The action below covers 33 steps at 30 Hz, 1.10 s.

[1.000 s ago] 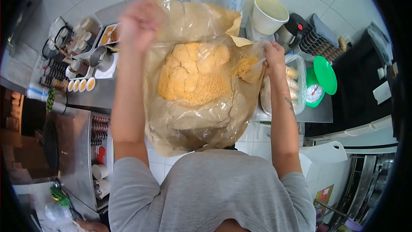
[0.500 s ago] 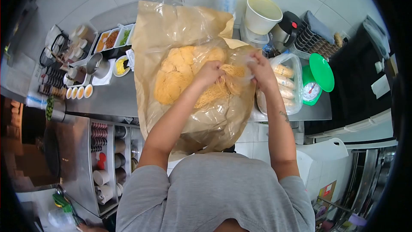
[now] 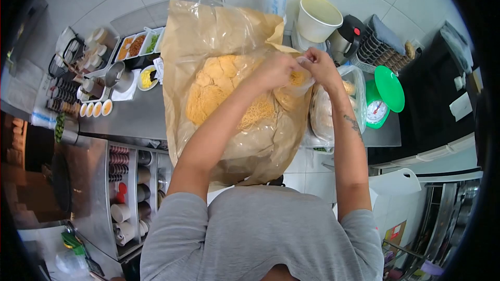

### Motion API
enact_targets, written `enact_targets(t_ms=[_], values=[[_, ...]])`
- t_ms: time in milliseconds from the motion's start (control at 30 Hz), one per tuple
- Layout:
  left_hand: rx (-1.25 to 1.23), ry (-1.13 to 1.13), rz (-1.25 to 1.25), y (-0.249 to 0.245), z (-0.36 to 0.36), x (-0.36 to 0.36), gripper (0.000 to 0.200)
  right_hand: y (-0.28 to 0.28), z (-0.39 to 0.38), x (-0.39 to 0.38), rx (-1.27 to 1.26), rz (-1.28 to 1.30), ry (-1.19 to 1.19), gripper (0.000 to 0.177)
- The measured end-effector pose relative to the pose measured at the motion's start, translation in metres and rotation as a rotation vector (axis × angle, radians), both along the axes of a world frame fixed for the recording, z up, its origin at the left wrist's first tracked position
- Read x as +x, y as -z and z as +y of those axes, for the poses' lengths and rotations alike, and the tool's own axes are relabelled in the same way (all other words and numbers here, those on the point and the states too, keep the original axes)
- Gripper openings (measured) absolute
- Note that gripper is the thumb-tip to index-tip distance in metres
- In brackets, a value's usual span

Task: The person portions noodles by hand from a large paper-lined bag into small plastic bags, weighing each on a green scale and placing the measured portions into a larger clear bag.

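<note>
A big brown paper sack lined with clear plastic lies opened out, with a mound of yellow noodles on it. Over its right side, a small clear plastic bag hangs with a portion of noodles inside. My right hand pinches the small bag's upper edge. My left hand is closed at the bag's mouth, its fingertips partly hidden, and seems to grip the rim. Beside my right forearm sits a clear bag of packed noodle portions.
A green scale stands at the right, past the packed portions. Behind are a white bucket and a black jug. On the left are topping trays, a metal pot and several small sauce cups.
My left hand has moved right and up from the mound to the small bag's mouth. The noodles it held now sit in the small bag. My right hand has shifted slightly upward.
</note>
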<state>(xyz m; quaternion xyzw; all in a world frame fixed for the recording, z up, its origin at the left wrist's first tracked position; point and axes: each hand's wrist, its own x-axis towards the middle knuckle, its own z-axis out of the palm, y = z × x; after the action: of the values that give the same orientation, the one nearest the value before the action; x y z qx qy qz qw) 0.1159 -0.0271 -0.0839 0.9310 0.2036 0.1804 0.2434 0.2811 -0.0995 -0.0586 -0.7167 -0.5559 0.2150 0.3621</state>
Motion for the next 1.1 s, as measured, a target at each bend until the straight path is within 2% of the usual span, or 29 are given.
enact_targets(t_ms=[67,167,267,367,467,600,667,767,867,933,1067,1100], values=[[-0.152,-0.1,-0.214,0.001,0.014,-0.022,0.034,0.014,0.004,0.008,0.083,-0.097,-0.016,0.02],[-0.081,-0.038,-0.186,0.063,0.007,-0.033,0.029,0.023,0.008,-0.003,0.282,0.028,-0.173,0.013],[-0.595,-0.116,-0.167,0.107,-0.006,-0.027,0.022,0.034,0.018,0.004,0.07,0.004,-0.186,0.013],[-0.589,-0.116,0.0,0.082,-0.006,-0.037,0.019,0.005,0.001,-0.007,0.228,0.136,0.112,0.012],[-0.303,0.045,0.024,0.073,-0.011,-0.058,0.017,-0.022,-0.016,0.0,0.435,0.269,0.232,0.012],[0.008,-0.082,0.534,0.068,-0.025,-0.094,0.014,-0.067,-0.036,0.031,0.711,0.482,0.298,0.016],[0.018,-0.109,0.845,0.058,-0.034,-0.102,0.021,-0.09,-0.041,0.058,0.862,0.425,0.337,0.017],[0.036,-0.049,0.995,0.046,-0.046,-0.108,0.025,-0.125,-0.05,0.093,0.977,0.369,0.36,0.017],[-0.006,-0.084,0.868,0.045,-0.047,-0.111,0.024,-0.136,-0.065,0.125,1.006,0.256,0.372,0.017],[0.044,-0.153,0.68,0.052,-0.047,-0.113,0.025,-0.134,-0.079,0.138,1.001,0.177,0.414,0.018],[0.004,-0.261,0.366,0.059,-0.053,-0.111,0.027,-0.093,-0.115,0.171,0.942,0.008,0.555,0.019],[0.033,-0.251,0.371,0.065,-0.054,-0.111,0.027,-0.078,-0.126,0.178,0.908,-0.038,0.591,0.019]])
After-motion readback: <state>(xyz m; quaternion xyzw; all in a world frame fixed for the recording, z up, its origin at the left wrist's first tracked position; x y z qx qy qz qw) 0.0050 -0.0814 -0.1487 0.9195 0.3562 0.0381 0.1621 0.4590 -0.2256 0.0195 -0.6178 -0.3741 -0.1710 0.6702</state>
